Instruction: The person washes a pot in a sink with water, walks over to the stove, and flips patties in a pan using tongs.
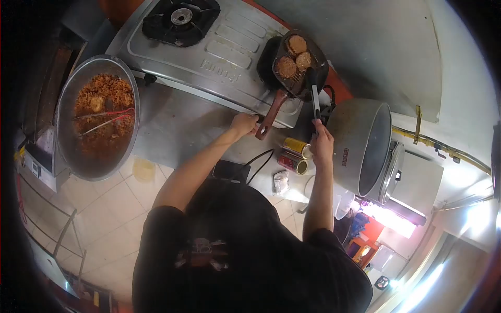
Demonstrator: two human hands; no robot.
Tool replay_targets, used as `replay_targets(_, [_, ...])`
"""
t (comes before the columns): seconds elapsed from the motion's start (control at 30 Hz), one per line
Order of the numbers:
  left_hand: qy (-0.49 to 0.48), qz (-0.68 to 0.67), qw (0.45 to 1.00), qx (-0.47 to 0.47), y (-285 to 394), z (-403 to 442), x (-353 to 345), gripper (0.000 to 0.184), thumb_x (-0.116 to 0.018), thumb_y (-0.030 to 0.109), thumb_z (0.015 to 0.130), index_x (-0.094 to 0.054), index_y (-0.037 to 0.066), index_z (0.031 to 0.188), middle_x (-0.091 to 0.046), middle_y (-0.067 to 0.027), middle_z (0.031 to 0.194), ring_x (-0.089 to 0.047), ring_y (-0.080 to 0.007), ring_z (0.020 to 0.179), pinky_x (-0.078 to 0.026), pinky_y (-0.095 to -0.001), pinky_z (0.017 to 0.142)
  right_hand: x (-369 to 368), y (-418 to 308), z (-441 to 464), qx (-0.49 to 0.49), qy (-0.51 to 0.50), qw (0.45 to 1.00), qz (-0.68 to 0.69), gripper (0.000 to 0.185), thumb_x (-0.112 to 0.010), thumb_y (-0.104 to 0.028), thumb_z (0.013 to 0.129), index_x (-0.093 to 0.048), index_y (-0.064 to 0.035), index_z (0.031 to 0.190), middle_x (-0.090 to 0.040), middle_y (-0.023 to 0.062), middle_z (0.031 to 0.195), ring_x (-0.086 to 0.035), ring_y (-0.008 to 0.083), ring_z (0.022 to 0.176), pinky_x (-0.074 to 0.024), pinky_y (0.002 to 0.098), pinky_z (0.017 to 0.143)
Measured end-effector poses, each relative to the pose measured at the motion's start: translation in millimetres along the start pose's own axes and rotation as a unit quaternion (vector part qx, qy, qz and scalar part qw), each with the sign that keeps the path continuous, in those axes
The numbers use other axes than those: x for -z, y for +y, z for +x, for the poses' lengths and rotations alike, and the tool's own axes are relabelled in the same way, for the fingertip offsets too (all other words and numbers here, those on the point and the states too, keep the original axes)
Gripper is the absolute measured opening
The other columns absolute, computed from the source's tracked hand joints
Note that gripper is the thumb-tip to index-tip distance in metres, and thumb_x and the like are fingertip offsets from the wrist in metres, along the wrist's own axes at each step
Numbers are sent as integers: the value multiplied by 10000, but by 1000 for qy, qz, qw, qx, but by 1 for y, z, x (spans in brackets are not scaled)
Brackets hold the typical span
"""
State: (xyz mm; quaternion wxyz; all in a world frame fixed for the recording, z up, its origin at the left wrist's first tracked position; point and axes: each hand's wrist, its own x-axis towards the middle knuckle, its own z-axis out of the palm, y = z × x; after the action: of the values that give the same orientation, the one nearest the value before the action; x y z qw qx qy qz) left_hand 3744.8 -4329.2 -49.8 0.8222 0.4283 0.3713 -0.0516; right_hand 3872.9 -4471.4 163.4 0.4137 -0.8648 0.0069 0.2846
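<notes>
Three browned patties (296,45) lie in a dark ridged pan (317,48) on the right burner of the stove (198,65). The pan's brown handle (272,113) points down toward me. My left hand (244,125) is closed at the stove's front edge, on the black knob, just left of the handle's end. In my right hand (322,139) are tongs (315,99), held by the near end, with their dark tips over the pan beside the lowest patties. Below, between my hands, two cans (296,147) lie near a small plastic packet (281,182).
At the left is a big metal bowl (133,86) of reddish rice with red-handled tongs in it. A large pot (355,141) lies on its side at the right, a lid (392,175) against it. An unused burner (181,16) is at the stove's left.
</notes>
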Motion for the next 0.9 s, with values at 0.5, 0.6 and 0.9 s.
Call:
replay_targets(0.5, [-39, 19, 999, 3, -1, 6, 3, 367, -491, 297, 918, -657, -29, 949, -708, -151, 831, -686, -215, 685, -538, -309, 601, -46, -68, -34, 242, 180, 825, -477, 406, -508, -366, 934, -608, -2, 1084, -649, 270, 796, -633, 456, 815, -491, 502, 723])
replay_targets(0.6, [-37, 18, 999, -5, -1, 4, 2, 368, -491, 294, 919, -660, -33, 932, -706, -150, 826, -685, -214, 684, -537, -305, 591, -21, -60, -23, 256, 161, 877, -374, 387, -527, -351, 932, -629, 12, 1022, -653, 261, 815, -629, 456, 815, -485, 490, 723])
replay_targets(0.9, [-41, 21, 999, 16, 9, 0, 1, 353, -484, 282, 925, -661, -18, 869, -706, -138, 801, -680, -211, 667, -531, -303, 561, -36, -82, -12, 365, 238, 743, -507, 377, -570, -331, 909, -596, -12, 1110, -643, 220, 689, -645, 406, 641, -497, 481, 568])
